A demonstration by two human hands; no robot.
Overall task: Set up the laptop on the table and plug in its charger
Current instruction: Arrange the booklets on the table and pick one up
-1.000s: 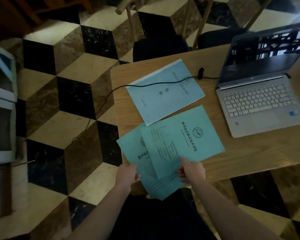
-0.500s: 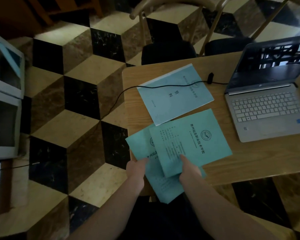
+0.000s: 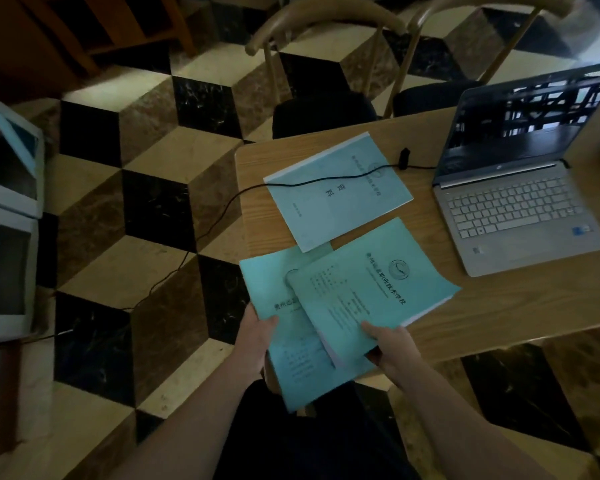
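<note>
The laptop (image 3: 523, 188) is seen open on the table (image 3: 499, 306), at its right side, with the cable (image 3: 222, 216) run from its left edge across the far booklet (image 3: 336, 192) and down over the table's edge to the floor. Two green booklets are held at the near edge: the lower booklet (image 3: 284, 341) is gripped by the left hand (image 3: 257, 337), thumb on top, and the upper booklet (image 3: 371, 285) is pinched by the right hand (image 3: 392, 348). Compared with a second ago, little has been altered: the booklets are kept in the same overlap, with the thumbs shifted slightly. The laptop appears already set up; the wall end of the cable cannot be seen, so plugging cannot be confirmed.
</note>
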